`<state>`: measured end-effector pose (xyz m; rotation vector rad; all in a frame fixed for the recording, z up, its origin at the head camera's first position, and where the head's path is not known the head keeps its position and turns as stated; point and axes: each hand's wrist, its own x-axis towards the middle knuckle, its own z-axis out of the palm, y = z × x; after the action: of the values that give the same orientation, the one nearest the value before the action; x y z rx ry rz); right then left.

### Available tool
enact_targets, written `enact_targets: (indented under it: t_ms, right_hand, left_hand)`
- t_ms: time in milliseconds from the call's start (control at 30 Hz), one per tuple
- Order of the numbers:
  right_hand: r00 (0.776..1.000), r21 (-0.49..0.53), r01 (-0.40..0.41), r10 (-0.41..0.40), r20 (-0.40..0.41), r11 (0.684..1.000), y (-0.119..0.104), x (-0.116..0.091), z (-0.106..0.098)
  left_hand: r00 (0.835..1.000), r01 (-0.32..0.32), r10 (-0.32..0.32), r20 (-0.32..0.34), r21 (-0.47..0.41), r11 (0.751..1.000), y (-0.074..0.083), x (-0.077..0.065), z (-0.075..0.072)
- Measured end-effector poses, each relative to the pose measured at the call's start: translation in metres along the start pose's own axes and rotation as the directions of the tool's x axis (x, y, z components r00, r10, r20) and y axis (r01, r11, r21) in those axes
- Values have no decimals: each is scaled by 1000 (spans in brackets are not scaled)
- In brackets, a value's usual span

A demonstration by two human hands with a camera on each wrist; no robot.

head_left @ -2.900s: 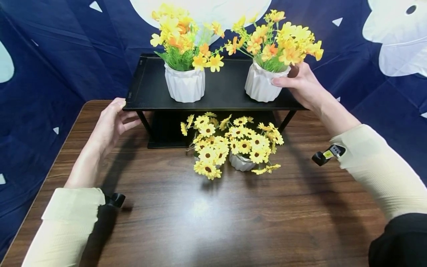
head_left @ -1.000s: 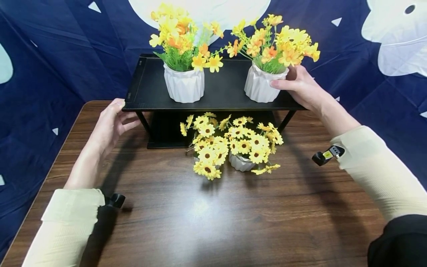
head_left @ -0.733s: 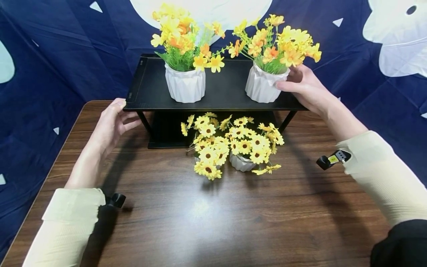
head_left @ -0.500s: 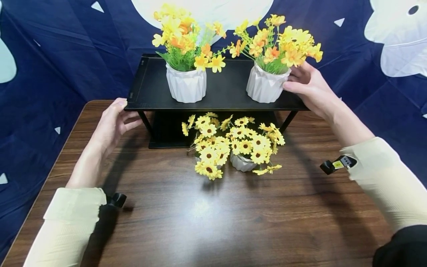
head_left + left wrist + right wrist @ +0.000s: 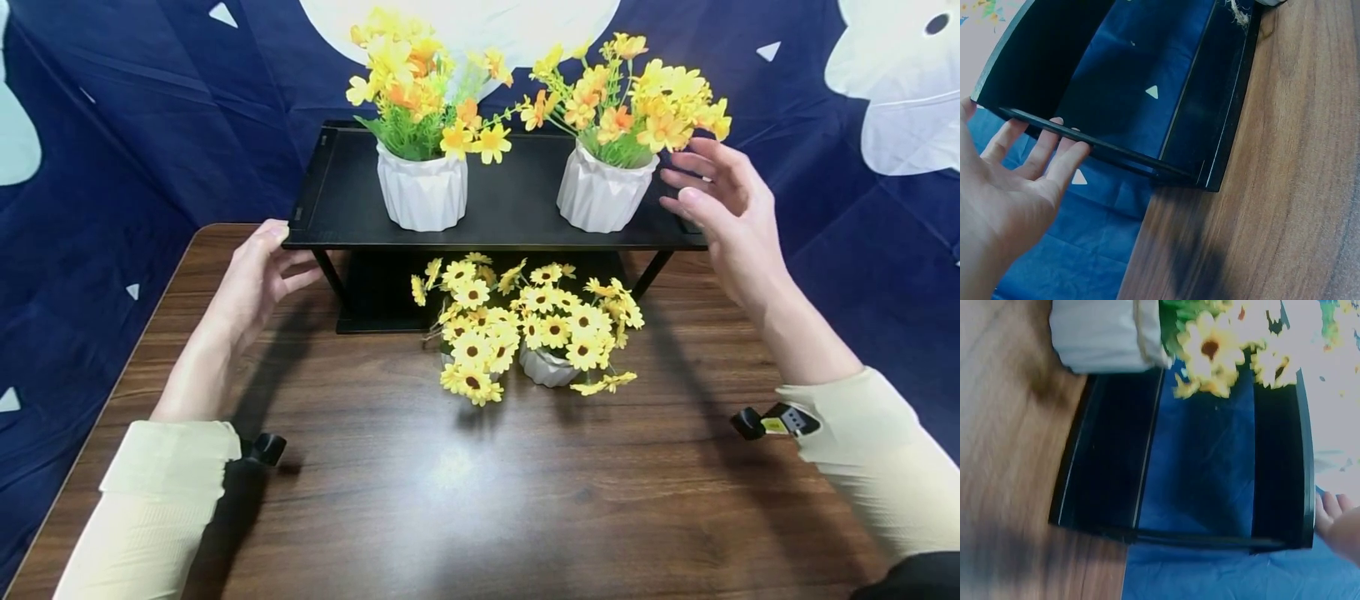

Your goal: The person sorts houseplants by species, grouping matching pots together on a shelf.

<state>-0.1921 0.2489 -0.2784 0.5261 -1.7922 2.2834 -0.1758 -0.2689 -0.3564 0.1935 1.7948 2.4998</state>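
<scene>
A black two-tier shelf (image 5: 513,196) stands at the back of the table. On its top board are two white fluted flower pots with yellow and orange flowers: a left pot (image 5: 423,196) and a right pot (image 5: 602,196). My left hand (image 5: 257,271) holds the shelf's left front corner, thumb on top. In the left wrist view its fingertips touch the black side bar (image 5: 1110,147). Just right of the right pot, my right hand (image 5: 738,221) is spread with nothing in it, its fingers apart from the pot.
Two smaller pots of yellow daisies, a left daisy bunch (image 5: 476,346) and a right daisy pot (image 5: 550,367), stand in front of the shelf on the brown wooden table (image 5: 450,500). A dark blue patterned cloth (image 5: 187,108) hangs behind.
My right hand has let go of the right flower pot and drawn back to the right, its fingers spreading. The left hand stays at the shelf corner.
</scene>
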Motion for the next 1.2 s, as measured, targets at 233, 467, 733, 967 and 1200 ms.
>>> enact_targets:
  t_ms: [233, 467, 733, 967, 1200]
  right_hand:
    - [956, 16, 192, -183, -228, 981, 3, -16, 16]
    - [852, -86, 373, -378, -361, 924, 7, -25, 39]
    - [872, -50, 391, -387, -300, 919, 12, -41, 66]
    - [920, -92, 352, -362, -152, 932, 12, -65, 95]
    - [931, -77, 363, -359, 59, 929, 19, -86, 117]
  left_hand:
    - [1000, -4, 4, 2, 4, 1000, 0, 0, 0]
    - [1000, -14, 14, 9, -13, 1000, 0, 0, 0]
    - [1000, -9, 9, -1, -14, 1000, -1, 0, 1]
    - [1000, -3, 3, -14, -16, 1000, -1, 0, 1]
    - [1000, 10, -11, -18, -5, 1000, 0, 1, 2]
